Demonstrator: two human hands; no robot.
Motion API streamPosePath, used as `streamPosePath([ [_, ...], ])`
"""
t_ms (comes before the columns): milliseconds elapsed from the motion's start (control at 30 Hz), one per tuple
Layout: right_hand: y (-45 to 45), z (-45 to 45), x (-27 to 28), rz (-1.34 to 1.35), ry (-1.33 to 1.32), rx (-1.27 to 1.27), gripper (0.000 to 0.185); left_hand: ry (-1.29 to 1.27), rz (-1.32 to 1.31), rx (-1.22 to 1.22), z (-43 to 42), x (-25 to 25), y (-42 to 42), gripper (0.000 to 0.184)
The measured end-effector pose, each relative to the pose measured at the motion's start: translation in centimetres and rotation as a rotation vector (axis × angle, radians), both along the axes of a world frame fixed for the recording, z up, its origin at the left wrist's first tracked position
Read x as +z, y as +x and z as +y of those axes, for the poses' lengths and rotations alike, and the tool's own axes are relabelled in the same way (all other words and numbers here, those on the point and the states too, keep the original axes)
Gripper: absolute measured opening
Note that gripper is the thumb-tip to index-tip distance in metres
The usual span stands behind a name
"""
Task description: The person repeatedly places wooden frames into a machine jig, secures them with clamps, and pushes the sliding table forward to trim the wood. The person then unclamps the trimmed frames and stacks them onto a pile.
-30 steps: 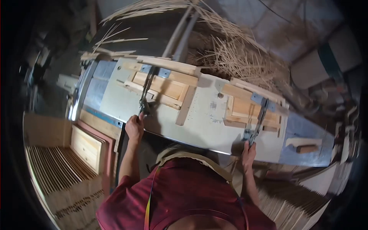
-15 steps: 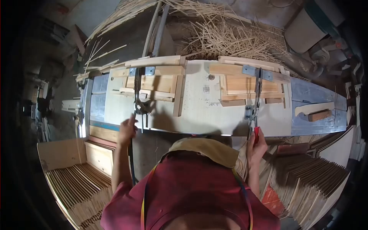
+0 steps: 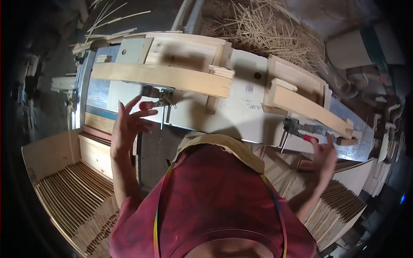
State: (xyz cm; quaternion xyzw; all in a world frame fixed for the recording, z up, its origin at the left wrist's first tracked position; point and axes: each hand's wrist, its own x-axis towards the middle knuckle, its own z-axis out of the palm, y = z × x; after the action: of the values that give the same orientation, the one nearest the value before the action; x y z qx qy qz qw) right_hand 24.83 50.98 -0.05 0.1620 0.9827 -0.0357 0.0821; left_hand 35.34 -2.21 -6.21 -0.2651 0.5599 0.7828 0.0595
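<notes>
My left hand (image 3: 129,127), fingers spread and holding nothing, is beside the red handle (image 3: 147,105) of the left toggle clamp (image 3: 162,98). Above that clamp a long wooden bar (image 3: 163,77) stands raised over the pale board. My right hand (image 3: 323,155), slightly blurred with fingers apart, is at the red handle (image 3: 309,138) of the right toggle clamp (image 3: 291,125); I cannot make out whether it touches. A second wooden bar (image 3: 312,109) is raised there. Behind the bars lie a left wooden frame (image 3: 185,43) and a right wooden frame (image 3: 297,73), both partly hidden.
The pale board (image 3: 247,114) lies on a metal-topped bench (image 3: 357,124). Slatted wooden parts are stacked at left (image 3: 77,189) and right (image 3: 340,202). Thin wood offcuts (image 3: 262,32) heap behind the bench, near a pale bin (image 3: 344,49).
Both clamps have opened, and their wooden bars have swung up off the frames towards me. My hands have loosened from the handles; the right has moved rightward. The view has shifted.
</notes>
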Motion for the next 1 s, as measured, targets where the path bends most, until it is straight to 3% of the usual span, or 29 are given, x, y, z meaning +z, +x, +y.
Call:
streamPosePath([
  [67, -2.3, 0.2, 3.6, 0.127, -0.015, 0.137, 0.047, 0.009, -0.030, 0.058, -1.5, -1.5, 1.2, 0.078],
  [133, -6.8, -5.1, 8.0, 0.197, 0.043, 0.291, 0.045, -0.007, -0.059, 0.159, -2.8, -3.6, 2.5, 0.073],
  [167, -9.7, -6.5, 6.9, 0.208, 0.043, 0.334, 0.045, -0.002, -0.049, 0.202, -3.1, -4.7, 3.3, 0.073],
  [200, -13.3, -7.6, 5.2, 0.224, -0.699, 0.278, 0.042, -0.031, -0.078, 0.232, -3.0, -6.1, 4.1, 0.069],
  [267, -19.7, -13.9, 4.9, 0.139, -0.812, 0.751, 0.039, -0.084, -0.132, 0.298, -2.5, -8.2, 5.1, 0.061],
  [333, -23.7, -23.1, 4.2, 0.035, -0.240, 1.201, 0.038, -0.039, -0.150, 0.325, -1.1, -9.0, 5.9, 0.056],
  [400, -28.2, -30.6, -2.9, -0.130, -0.497, 1.168, 0.039, 0.017, -0.159, 0.342, 0.3, -10.1, 6.7, 0.051],
  [433, -29.3, -34.3, -6.3, -0.175, -0.479, 1.146, 0.043, 0.056, -0.206, 0.366, 1.3, -10.8, 7.4, 0.049],
  [500, -34.4, -39.0, -18.4, -0.212, -0.370, 1.287, 0.060, 0.123, -0.217, 0.441, 2.2, -12.2, 7.4, 0.047],
  [600, -32.7, -42.8, -23.1, -0.488, -0.325, 1.322, 0.060, 0.158, -0.368, 0.555, 3.0, -12.8, 10.0, 0.045],
  [633, -30.6, -43.9, -20.7, -0.498, -0.174, 1.207, 0.055, 0.163, -0.376, 0.667, 3.2, -12.8, 10.7, 0.045],
  [667, -32.5, -43.2, -23.8, -0.338, -0.229, 1.371, 0.052, 0.125, -0.361, 0.664, 2.8, -13.0, 11.1, 0.044],
  [700, -29.1, -43.7, -19.0, -0.317, -0.240, 1.259, 0.046, 0.087, -0.352, 0.650, 2.5, -13.1, 11.7, 0.044],
  [733, -29.6, -43.2, -18.7, -0.251, -0.385, 1.317, 0.041, 0.051, -0.349, 0.674, 2.4, -13.5, 11.9, 0.043],
  [867, -26.8, -42.4, -8.7, -0.230, -0.426, 1.502, 0.032, 0.003, -0.229, 0.678, 1.9, -12.3, 10.5, 0.039],
  [933, -23.8, -42.1, -1.0, 0.029, -0.225, 1.507, 0.031, -0.054, -0.086, 0.695, 2.7, -11.8, 10.2, 0.038],
  [1000, -23.1, -40.8, 5.4, 0.192, -0.416, 1.473, 0.031, -0.096, 0.002, 0.701, 4.1, -11.4, 11.8, 0.038],
])
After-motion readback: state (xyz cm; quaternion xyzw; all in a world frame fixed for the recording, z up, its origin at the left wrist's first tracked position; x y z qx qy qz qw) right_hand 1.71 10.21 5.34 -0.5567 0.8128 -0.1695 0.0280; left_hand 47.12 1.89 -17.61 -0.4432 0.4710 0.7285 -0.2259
